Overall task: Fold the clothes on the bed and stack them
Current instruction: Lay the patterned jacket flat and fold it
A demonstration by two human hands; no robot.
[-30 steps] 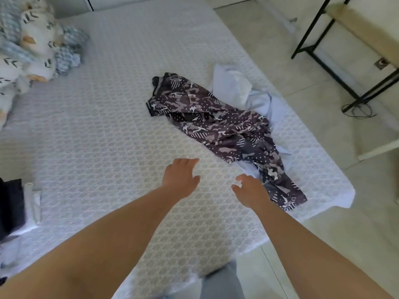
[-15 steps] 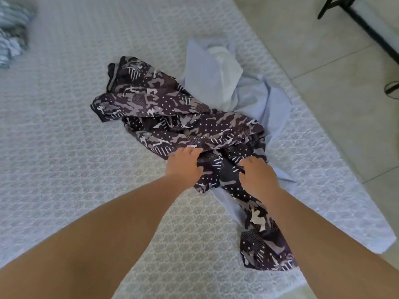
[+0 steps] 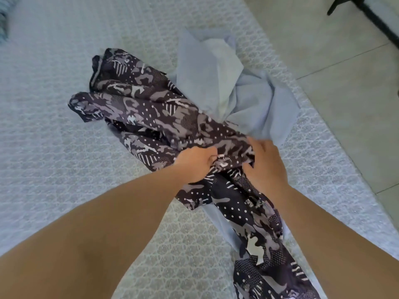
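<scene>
Your left hand and right hand both grip one crumpled dark camouflage-print fabric garment, bunched near the right edge of the white patterned bed, atop one pale blue cloth garment, no readable writing.

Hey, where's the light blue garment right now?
In the head view the light blue garment lies crumpled on the bed right of centre, near the bed's right edge, partly under the dark camouflage-print garment that both hands grip.
</scene>
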